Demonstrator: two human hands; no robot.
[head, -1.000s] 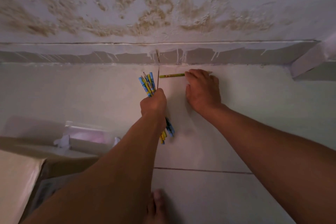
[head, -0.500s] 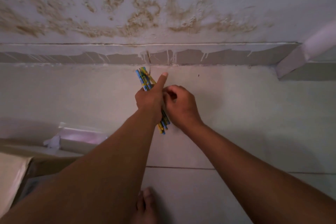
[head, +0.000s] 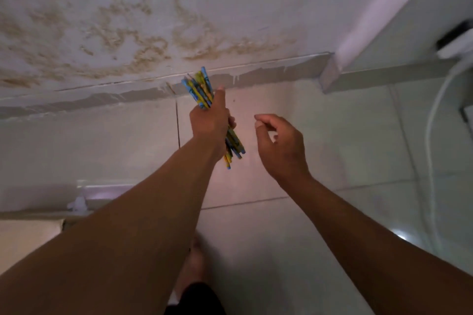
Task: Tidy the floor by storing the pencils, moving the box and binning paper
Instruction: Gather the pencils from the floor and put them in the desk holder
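My left hand grips a bundle of several blue and yellow pencils above the tiled floor, near the wall base. The pencil ends stick out above and below the fist. My right hand hovers just right of the bundle, apart from it, with loosely curled fingers and nothing in it. At the lower left lies a cardboard box, with a crumpled bit of white paper at its far edge.
A stained wall with a grey skirting runs across the back. A wall corner juts out at the right. A white cable and a white plug block sit at the far right. My bare foot stands on the tiles.
My right hand picked a loose pencil off the floor by the skirting, passed it into the bundle in my left hand, then drew away to the right, empty. The view swung right.
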